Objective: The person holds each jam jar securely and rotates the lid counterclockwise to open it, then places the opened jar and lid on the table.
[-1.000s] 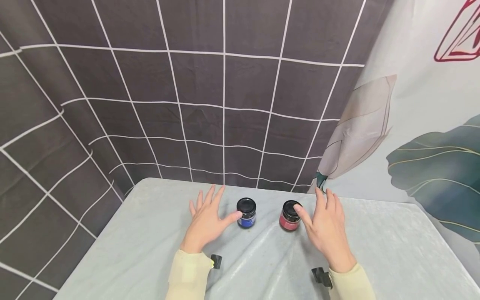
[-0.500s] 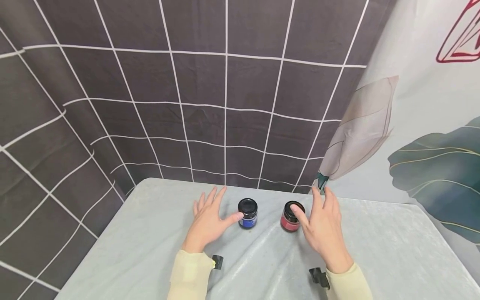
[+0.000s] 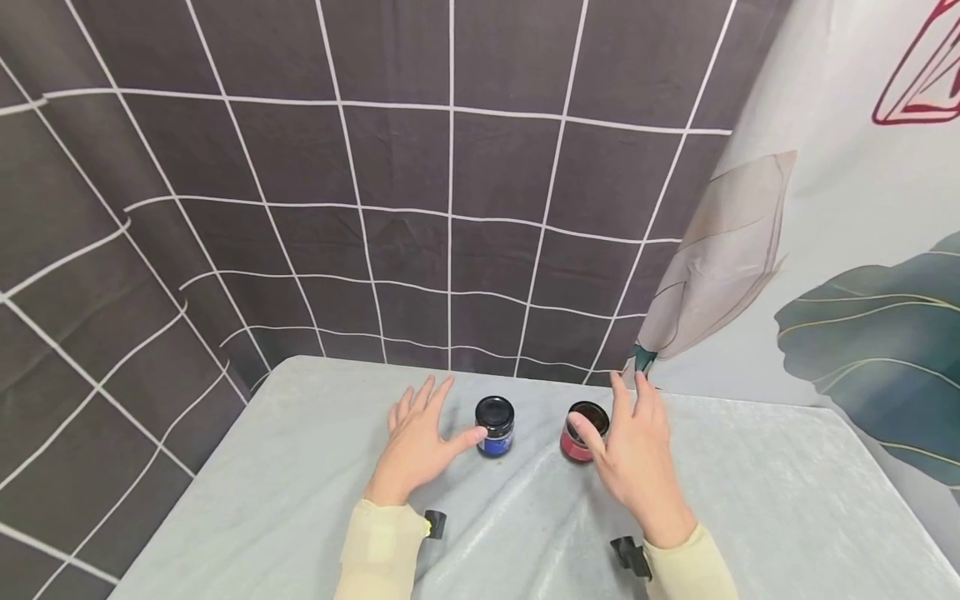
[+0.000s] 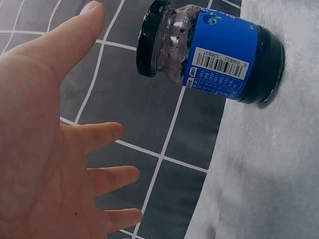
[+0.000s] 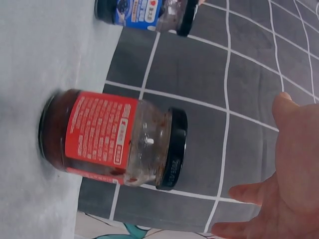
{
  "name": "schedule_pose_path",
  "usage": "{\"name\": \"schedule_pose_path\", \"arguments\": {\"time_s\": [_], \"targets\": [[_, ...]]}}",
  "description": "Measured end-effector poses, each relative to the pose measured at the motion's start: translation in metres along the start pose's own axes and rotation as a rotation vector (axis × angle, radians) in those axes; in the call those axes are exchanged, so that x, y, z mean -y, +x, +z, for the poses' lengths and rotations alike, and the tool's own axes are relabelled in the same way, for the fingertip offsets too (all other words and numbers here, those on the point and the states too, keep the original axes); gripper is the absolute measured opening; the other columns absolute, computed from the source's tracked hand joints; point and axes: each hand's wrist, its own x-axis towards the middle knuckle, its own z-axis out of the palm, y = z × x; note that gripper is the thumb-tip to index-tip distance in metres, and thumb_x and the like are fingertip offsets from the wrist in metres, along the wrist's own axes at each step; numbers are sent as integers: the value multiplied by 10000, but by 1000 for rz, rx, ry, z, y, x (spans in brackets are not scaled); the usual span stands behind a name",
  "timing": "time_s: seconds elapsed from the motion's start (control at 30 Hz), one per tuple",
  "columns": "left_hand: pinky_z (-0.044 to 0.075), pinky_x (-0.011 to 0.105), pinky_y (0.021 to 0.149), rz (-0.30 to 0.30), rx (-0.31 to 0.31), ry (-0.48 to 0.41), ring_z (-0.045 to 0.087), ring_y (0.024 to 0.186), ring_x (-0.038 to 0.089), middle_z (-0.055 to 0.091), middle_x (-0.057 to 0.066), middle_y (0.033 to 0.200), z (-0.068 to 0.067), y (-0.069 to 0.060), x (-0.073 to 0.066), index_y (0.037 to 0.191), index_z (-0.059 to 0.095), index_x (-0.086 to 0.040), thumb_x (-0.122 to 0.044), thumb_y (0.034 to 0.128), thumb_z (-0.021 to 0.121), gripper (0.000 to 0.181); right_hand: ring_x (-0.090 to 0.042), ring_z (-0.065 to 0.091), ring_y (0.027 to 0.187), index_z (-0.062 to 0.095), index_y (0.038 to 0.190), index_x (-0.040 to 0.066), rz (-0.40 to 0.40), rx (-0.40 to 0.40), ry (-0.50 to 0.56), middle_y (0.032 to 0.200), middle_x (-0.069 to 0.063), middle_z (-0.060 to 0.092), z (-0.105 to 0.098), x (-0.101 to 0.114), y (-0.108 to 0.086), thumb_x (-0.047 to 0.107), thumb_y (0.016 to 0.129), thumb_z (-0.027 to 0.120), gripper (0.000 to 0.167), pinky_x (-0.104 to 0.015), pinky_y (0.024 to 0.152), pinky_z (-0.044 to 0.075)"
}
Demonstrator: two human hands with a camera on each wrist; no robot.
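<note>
1. Left and far side: a dark hanging with white grid lines (image 3: pixel 390 158) backs the pale, cloth-covered tabletop (image 3: pixel 300 492).
2. Left hand (image 3: pixel 416 446): fingers extended and spread, thumb wide, nothing gripped. It is raised just left of the first jar. A black wrist fitting (image 3: pixel 435 524) projects at its pale cuff.
3. Blue-labelled jar (image 3: pixel 496 433): upright on the far part of the tabletop, black lid uppermost, long axis vertical. Its barcode side faces the left hand. The left thumb overlaps its edge in the head view; the left wrist view shows a gap.
4. Red-labelled jar (image 5: pixel 102 137): right of the blue-labelled jar, apart from it. Upright, long axis vertical, black lid uppermost; a small-print panel faces the right wrist camera. In the head view the right thumb obstructs part of the lid; the right wrist view shows a gap.
5. Right hand (image 3: pixel 637 454): thumb and fingers extended well apart, holding nothing, just right of the red-labelled jar.
6. Far right: a pale hanging with leaf print (image 3: pixel 870 333).
</note>
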Motion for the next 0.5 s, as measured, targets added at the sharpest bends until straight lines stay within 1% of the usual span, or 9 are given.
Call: {"name": "schedule_pose_path", "arguments": {"time_s": [0.1,0.37,0.5], "targets": [[86,650,1161,2,0,0,166,1462,528,280,196,1613,0,0,1,1567,361,-192,-667,835,666,925,-566,241,1376,383,1458,-85,1,13,-6,1496,-399,257,2,1,-1,443,951,644,777,-669,1092,202],[99,650,1163,-6,6,-14,172,1452,546,286,225,1602,2,0,1,1565,359,-164,-655,812,703,962,-557,256,1382,404,1447,-86,-53,-16,-13,1506,-400,255,8,4,-2,439,936,666,778,-661,1092,218],[119,647,1164,-12,10,-19,180,1453,540,285,231,1600,4,1,2,1569,349,-170,-660,805,707,976,-560,264,1376,404,1448,-82,-63,-12,-14,1493,-405,268,10,6,-2,428,929,677,777,-658,1092,221]]}}
